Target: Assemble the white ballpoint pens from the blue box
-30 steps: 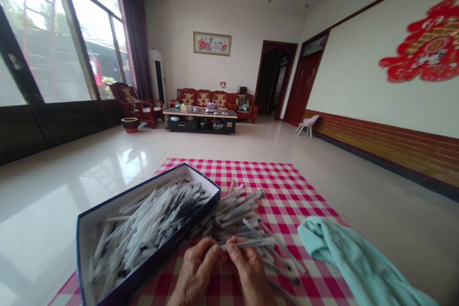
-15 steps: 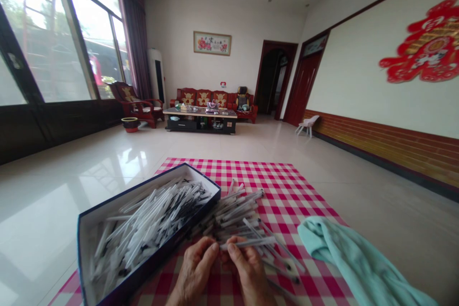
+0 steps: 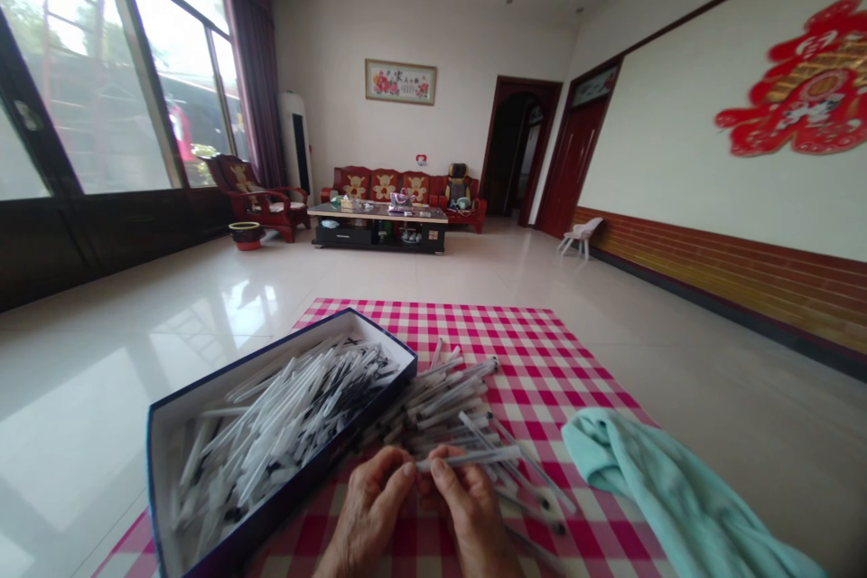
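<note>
A slim, translucent whitish pen (image 3: 498,455) lies level between my hands, its right end sticking out past my fingers. My right hand (image 3: 467,501) pinches it between thumb and forefinger. At its left end, the thumb and fingers of my left hand (image 3: 376,501) are closed together on the tip, which they mostly hide. Just beyond my hands is a loose pile of similar pens (image 3: 447,402), some with black ends. To the left stands a blue-edged box (image 3: 254,361) with a white inside, heaped with translucent pen parts (image 3: 291,415) and black pieces.
A pink-and-white checked cloth (image 3: 535,352) covers the work surface. A mint-green cloth (image 3: 650,470) drapes over its right side. Farther off are a coffee table (image 3: 376,215), a wooden sofa (image 3: 356,181), a bin (image 3: 247,236) and a small chair (image 3: 581,237).
Hardly anything differs. Both hands stay closed on the pen in the same spot, with only a very slight shift of the left fingers.
</note>
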Demonstrator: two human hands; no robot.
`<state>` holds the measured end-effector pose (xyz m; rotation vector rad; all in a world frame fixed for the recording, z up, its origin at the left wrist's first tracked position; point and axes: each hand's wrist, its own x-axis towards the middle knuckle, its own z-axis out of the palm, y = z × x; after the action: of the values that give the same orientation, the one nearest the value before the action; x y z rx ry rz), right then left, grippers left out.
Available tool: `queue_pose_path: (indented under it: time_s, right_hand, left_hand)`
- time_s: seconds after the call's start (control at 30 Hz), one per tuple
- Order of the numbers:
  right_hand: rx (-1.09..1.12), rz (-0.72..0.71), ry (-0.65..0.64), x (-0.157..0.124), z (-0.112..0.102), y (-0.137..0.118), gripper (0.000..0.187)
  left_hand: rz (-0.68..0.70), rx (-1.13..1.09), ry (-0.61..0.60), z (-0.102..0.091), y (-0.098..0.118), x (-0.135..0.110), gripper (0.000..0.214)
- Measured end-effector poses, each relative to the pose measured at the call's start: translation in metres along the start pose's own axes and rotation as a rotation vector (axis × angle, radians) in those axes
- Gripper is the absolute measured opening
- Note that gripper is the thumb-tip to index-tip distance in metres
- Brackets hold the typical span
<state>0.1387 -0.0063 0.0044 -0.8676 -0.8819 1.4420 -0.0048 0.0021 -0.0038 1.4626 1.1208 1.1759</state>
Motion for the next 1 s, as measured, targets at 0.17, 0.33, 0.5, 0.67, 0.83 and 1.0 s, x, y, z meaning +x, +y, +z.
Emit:
queue_pose_path:
  time_s: [0.17,0.33,0.5,0.67,0.83,1.0]
  right_hand:
    - [0.03,0.019,-0.04,-0.001,0.001,-0.001,0.024]
    - [0.051,0.01,-0.024,0.001,0.001,0.002,0.023]
    - [0.051,0.006,0.014,0.004,-0.003,0.007,0.025]
    - [0.059,0.022,0.084,0.007,-0.007,0.011,0.029]
    - [0.096,0.028,0.105,0.013,-0.009,0.02,0.036]
    - [0.126,0.016,0.092,0.013,-0.008,0.023,0.037]
  left_hand:
    - [-0.017,0.049,0.049,0.005,-0.008,0.003,0.043]
    - [-0.048,0.057,0.076,0.008,-0.009,0.007,0.051]
    - [0.018,0.094,0.117,0.004,-0.002,0.004,0.046]
    - [0.108,0.213,0.184,-0.007,0.018,0.001,0.033]
    - [0.247,0.615,0.431,-0.031,0.044,0.008,0.023]
    - [0.075,1.101,0.566,-0.064,0.06,0.011,0.022]
